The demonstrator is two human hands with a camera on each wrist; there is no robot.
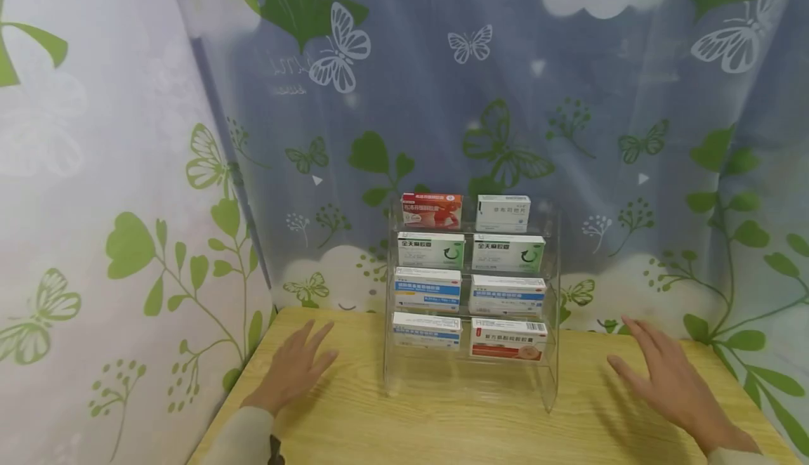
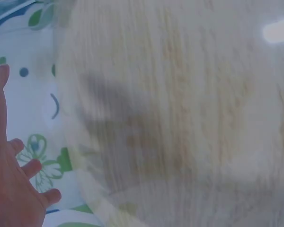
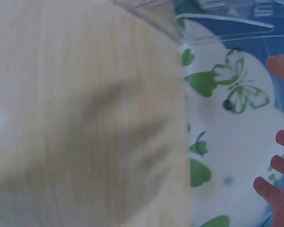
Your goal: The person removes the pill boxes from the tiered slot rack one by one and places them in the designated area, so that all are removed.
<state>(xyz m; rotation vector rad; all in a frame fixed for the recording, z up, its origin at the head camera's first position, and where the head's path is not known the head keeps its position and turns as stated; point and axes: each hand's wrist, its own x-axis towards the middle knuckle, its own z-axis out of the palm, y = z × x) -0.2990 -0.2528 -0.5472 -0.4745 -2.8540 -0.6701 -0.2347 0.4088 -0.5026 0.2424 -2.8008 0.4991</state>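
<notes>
My left hand (image 1: 293, 367) hovers over the left part of the wooden table, its fingers spread and nothing in them. On the other side, my right hand (image 1: 666, 381) is held over the table with fingers extended, also holding nothing. Between them stands a clear acrylic display rack (image 1: 470, 381) with four tiers of medicine boxes, two to a tier. A red box (image 1: 432, 212) and a white box (image 1: 502, 213) top it. Green-and-white boxes (image 1: 508, 253) come below, then blue-and-white boxes (image 1: 427, 289). The lowest tier bears another blue-and-white box (image 1: 426, 331) and a red-and-white box (image 1: 508, 341).
The light wooden table (image 1: 354, 430) runs back to a patterned curtain (image 1: 404, 100) printed with butterflies and leaves. A pale curtain (image 1: 114, 170) hangs along the left side. In the right wrist view, the rack's clear edge (image 3: 151, 19) shows at the top.
</notes>
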